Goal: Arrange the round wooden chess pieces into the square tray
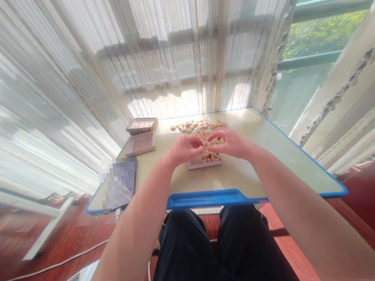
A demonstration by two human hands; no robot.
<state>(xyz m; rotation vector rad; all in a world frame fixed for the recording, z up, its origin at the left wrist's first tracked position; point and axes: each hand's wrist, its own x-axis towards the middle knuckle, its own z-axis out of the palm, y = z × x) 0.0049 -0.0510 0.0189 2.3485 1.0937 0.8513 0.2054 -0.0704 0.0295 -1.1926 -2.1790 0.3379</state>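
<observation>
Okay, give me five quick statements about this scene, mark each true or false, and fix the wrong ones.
1. The left hand and right hand are close together at a box holding pieces. True.
2. Every piece is in that box. False: many lie loose on the table beyond it.
3. Two other boxes lie on the table's left side. True.
4. The table's front edge is red. False: the front edge is blue.
5. The trousers are dark. True.

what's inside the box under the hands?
In the box: round pieces with dark marks, toward near right. The left hand and right hand hide much of its far part.
</observation>
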